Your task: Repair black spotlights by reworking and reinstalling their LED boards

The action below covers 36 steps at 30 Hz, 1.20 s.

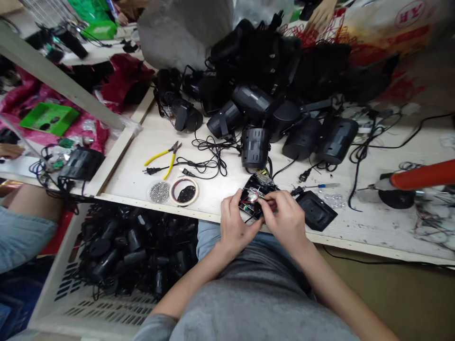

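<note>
An opened black housing (254, 182) with red wires and a small circuit board inside lies at the table's front edge. My left hand (236, 222) grips its left side, thumb underneath along the near edge. The fingers of my right hand (284, 215) are pinched together over its right side, by the wires; what they pinch is too small to make out. Just right of that hand rests a black rectangular cover (316, 210). Behind the housing a black cylindrical lamp body (255, 148) stands among several similar ones.
Yellow-handled cutters (165, 158), a pile of small screws (159, 191) and a tape roll (195, 192) lie to the left. A red-handled tool (423, 175) juts in from the right. Below left, a white basket (103, 310) holds black lamp bodies. Other people's hands show at far benches.
</note>
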Each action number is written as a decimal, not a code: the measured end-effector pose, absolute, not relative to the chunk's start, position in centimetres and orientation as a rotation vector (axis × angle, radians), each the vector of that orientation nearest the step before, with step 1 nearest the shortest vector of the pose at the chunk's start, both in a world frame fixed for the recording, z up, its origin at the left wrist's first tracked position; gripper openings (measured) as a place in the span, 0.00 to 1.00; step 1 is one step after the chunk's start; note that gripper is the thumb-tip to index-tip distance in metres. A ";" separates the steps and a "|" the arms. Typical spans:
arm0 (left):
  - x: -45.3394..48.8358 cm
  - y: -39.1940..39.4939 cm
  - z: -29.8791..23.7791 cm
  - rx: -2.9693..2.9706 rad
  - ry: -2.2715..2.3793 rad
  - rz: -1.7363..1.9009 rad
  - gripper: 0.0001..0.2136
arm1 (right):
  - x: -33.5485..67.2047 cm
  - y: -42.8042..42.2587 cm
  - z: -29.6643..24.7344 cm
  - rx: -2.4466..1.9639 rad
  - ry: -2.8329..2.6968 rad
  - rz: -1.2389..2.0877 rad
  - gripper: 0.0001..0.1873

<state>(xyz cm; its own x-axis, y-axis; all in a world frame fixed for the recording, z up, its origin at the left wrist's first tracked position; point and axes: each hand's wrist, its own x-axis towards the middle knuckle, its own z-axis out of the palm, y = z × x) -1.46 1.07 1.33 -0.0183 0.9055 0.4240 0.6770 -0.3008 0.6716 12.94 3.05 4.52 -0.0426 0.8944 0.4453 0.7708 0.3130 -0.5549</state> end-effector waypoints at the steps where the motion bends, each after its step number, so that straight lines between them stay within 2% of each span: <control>1: -1.4 1.1 1.3 1.982 1.676 1.221 0.41 | 13.0 3.1 4.5 -1.492 -1.852 0.210 0.06; 10: -1.3 1.0 1.5 1.929 1.716 1.199 0.36 | 13.4 3.8 4.6 -1.450 -1.926 0.215 0.07; 19: -1.6 1.2 2.1 1.904 1.739 1.154 0.34 | 13.6 4.0 5.6 -1.376 -1.869 0.173 0.08; 25: -2.1 1.9 2.1 2.071 1.839 1.208 0.31 | 14.4 3.8 6.6 -1.369 -1.753 0.044 0.07; 28: -2.3 1.4 2.2 2.261 1.884 1.353 0.23 | 15.1 3.8 6.7 -1.343 -1.731 -0.026 0.08; 32: -3.1 -0.6 2.2 2.360 1.656 1.417 0.07 | 16.5 3.4 7.1 -1.312 -1.630 -0.143 0.10; 36: -4.6 -3.2 1.8 2.162 1.284 1.229 0.04 | 18.7 2.3 7.3 -1.355 -1.584 -0.208 0.11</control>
<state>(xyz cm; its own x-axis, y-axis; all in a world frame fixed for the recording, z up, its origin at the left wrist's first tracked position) -4.65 -3.18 1.84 0.2167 0.8359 0.5044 0.5405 -0.5329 0.6510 18.65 2.27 7.29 0.1278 0.6479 0.7510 0.8195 0.3575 -0.4479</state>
